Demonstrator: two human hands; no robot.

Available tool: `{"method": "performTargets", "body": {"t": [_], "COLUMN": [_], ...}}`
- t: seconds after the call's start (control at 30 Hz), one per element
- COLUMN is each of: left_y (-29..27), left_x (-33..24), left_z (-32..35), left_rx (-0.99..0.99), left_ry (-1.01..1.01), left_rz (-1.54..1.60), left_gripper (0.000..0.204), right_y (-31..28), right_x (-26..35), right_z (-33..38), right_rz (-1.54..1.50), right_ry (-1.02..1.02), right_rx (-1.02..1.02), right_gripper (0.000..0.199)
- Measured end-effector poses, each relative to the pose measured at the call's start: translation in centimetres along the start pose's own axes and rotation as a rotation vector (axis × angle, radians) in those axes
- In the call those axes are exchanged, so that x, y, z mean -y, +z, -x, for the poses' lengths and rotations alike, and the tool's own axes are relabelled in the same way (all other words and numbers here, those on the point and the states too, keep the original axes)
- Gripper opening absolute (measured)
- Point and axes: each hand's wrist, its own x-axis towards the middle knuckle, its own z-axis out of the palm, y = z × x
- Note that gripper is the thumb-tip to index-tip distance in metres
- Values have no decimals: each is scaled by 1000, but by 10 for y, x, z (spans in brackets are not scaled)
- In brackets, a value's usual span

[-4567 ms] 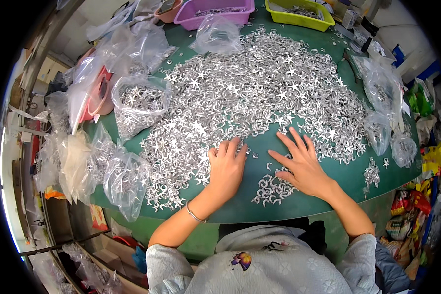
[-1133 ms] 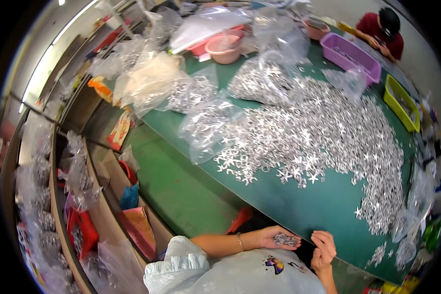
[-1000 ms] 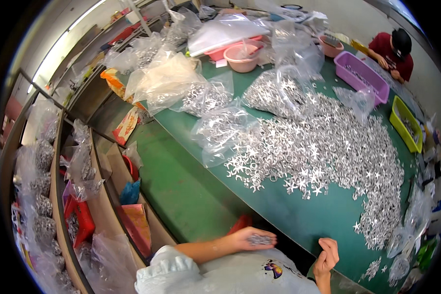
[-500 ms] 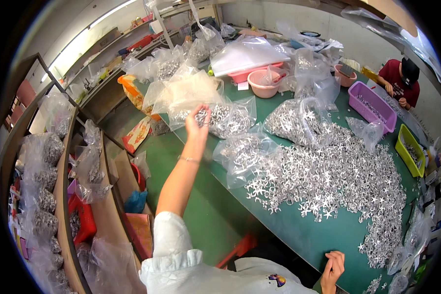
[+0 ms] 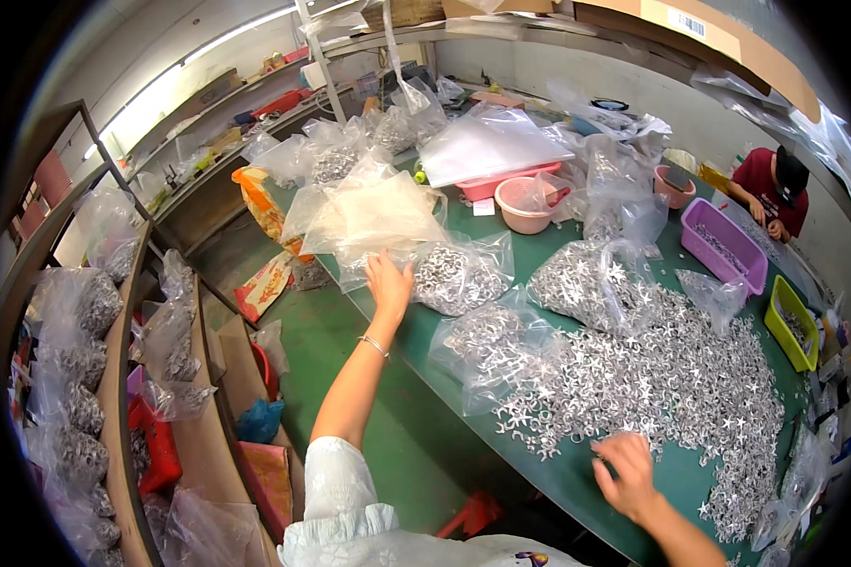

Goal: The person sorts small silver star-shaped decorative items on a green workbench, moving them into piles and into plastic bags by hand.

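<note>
Nearby, plastic bags (image 5: 459,281) crowd left fingers (image 5: 378,273) (grip unclear); right fingers (image 5: 628,448) look released.

Nine o'clock from the middle, the left hand (image 5: 389,283) shows only its back, hiding its palm and whatever lies beneath. Milky plastic conceals the contents of the cream-coloured bag (image 5: 376,210) at ten o'clock. Between four and five, the right hand (image 5: 626,465) hides its own palm; whether it touches the table (image 5: 563,480) is, fairly, hard to judge. Its forearm runs off the lower edge, as does the pale shirt (image 5: 345,491). Near six, a red object (image 5: 473,515) is too blurred to identify. Towards two, the co-worker's (image 5: 775,194) handwork is too small to tell.
</note>
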Motion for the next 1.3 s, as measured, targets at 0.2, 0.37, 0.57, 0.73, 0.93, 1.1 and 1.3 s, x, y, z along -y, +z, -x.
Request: {"method": "performTargets", "body": {"t": [0.2,0.37,0.57,0.73,0.93,1.1,1.3], "left_y": [33,16,4,12,18,11,6], "left_x": [43,5,-62,-70,-82,-93,-72], "left_z": [-24,-17,-18,-27,-53,-47,-43], "left_rx": [190,120,76,126,174,187,248], "left_ry": [34,114,192,90,-30,-8,-24], "left_rz": [335,348,626,767,980,942,771], "left_gripper": [27,23,27,25,24,25,22], "right_y": [98,147,214,201,186,178,185], "right_x": [-36,-11,-102,-109,-111,-121,-125], "right_z": [-207,-282,-284,-276,-280,-294,-286], "right_rz": [-46,-6,-234,-1012,-1191,-715,-1063], "right_ry": [-29,582,822,1151,1035,915,1022], "right_rx": [-178,375,135,177,-175,-235,-241], "right_gripper": [41,80,57,25,14,20,8]}}
